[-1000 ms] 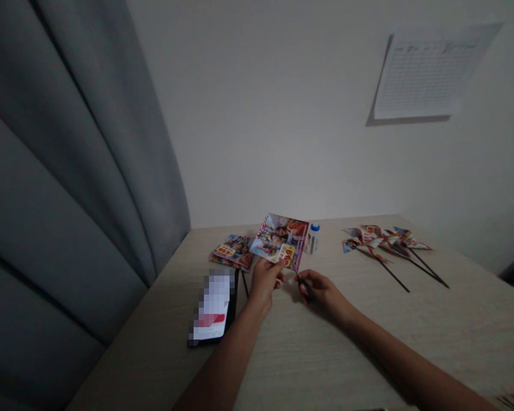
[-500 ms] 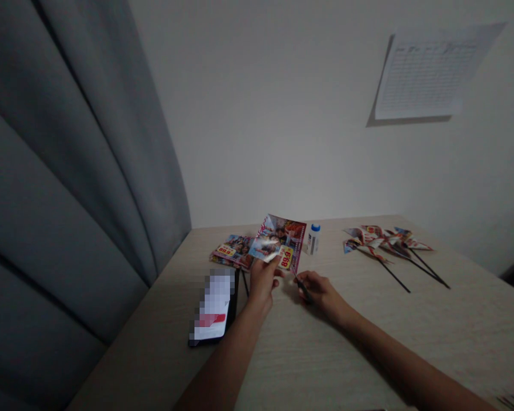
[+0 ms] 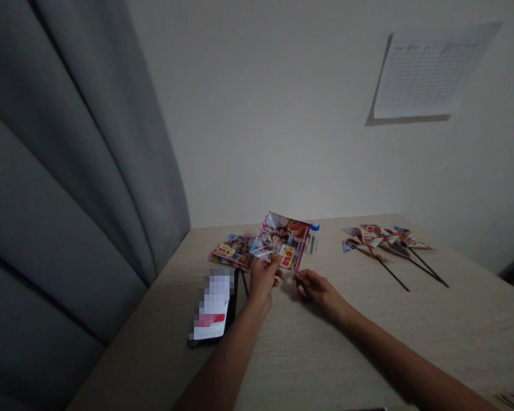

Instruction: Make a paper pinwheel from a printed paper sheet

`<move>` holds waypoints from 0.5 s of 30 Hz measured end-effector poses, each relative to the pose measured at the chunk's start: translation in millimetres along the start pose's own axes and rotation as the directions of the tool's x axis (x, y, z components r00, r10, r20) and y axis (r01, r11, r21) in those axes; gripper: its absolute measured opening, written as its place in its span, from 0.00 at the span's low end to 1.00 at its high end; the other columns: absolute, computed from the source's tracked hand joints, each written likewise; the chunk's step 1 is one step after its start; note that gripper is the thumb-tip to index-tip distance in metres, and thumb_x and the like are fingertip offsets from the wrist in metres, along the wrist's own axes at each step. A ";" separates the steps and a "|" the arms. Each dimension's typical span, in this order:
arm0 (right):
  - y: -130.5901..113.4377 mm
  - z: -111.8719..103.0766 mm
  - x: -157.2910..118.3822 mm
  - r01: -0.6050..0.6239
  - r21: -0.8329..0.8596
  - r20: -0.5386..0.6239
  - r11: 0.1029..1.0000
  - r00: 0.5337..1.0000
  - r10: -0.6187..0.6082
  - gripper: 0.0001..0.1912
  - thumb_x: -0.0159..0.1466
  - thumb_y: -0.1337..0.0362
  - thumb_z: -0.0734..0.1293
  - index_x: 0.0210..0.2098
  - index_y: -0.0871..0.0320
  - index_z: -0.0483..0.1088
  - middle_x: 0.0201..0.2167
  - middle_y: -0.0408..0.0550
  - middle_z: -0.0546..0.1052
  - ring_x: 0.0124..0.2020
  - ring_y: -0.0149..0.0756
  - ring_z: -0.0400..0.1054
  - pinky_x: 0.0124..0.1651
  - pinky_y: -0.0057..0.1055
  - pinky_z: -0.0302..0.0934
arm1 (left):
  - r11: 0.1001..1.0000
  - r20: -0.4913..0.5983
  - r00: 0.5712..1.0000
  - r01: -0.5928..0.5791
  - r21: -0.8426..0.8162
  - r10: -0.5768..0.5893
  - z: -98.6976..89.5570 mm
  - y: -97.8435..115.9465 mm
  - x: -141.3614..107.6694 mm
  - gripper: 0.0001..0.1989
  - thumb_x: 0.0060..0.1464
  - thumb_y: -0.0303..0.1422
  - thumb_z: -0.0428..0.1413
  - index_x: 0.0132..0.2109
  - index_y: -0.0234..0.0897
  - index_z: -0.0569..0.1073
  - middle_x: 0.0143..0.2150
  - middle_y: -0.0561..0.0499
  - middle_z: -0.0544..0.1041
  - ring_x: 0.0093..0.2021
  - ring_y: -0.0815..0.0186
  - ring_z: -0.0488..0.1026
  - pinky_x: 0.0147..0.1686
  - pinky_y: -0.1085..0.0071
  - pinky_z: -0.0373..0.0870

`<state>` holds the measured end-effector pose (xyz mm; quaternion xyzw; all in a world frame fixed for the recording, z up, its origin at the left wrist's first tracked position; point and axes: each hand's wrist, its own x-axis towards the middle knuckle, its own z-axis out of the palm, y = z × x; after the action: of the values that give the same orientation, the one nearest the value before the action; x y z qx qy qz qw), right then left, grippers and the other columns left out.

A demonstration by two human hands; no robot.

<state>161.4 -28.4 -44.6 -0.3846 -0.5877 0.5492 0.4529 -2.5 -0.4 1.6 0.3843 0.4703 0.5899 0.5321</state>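
Observation:
A colourful printed paper square (image 3: 280, 234) with a yellow price label is pinched at its lower edge by my left hand (image 3: 263, 279), raised above the table. My right hand (image 3: 319, 290) is closed round small dark-handled scissors (image 3: 304, 289), whose tips meet the lower right corner of the paper. Most of the blades are hidden there. Left of the held sheet lies a stack of similar printed papers (image 3: 232, 250). Just behind the paper's right edge stands a glue bottle (image 3: 313, 240) with a blue cap, partly covered.
A phone (image 3: 214, 308) with a lit screen lies left of my left forearm, beside a thin dark stick (image 3: 245, 283). Paper pinwheels (image 3: 377, 240) on dark sticks rest at the right. A grey curtain (image 3: 89, 142) hangs along the left; a printed sheet (image 3: 424, 77) is on the wall.
The paper has turned slightly, its right edge now overlapping the glue bottle. The scissors' tips have come up against its lower right corner. Both hands stay nearly in place.

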 end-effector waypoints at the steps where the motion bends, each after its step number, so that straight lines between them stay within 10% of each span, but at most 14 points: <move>1: 1.6 -0.2 0.4 -0.001 0.019 0.007 1.000 1.000 0.001 0.24 0.56 0.45 0.72 0.41 0.56 0.69 0.25 0.40 0.70 0.27 0.32 0.61 0.32 0.30 0.55 | 1.000 0.003 1.000 -0.003 0.006 0.003 0.2 0.0 0.0 0.23 0.42 0.45 0.67 0.41 0.35 0.73 0.30 0.55 0.76 0.16 0.77 0.67 0.12 0.82 0.50; 15: 1.3 2.3 1.5 -0.021 0.145 0.007 0.989 1.000 0.020 0.24 0.53 0.47 0.75 0.38 0.56 0.68 0.25 0.39 0.67 0.26 0.29 0.59 0.31 0.29 0.52 | 1.000 -0.004 1.000 0.001 0.014 -0.001 0.6 0.9 -0.3 0.24 0.41 0.45 0.68 0.42 0.36 0.74 0.29 0.55 0.76 0.16 0.77 0.66 0.13 0.82 0.50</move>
<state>158.7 -27.6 -45.7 -0.3554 -0.5434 0.5961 0.4723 -2.1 -0.6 2.6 0.3865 0.4756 0.5872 0.5288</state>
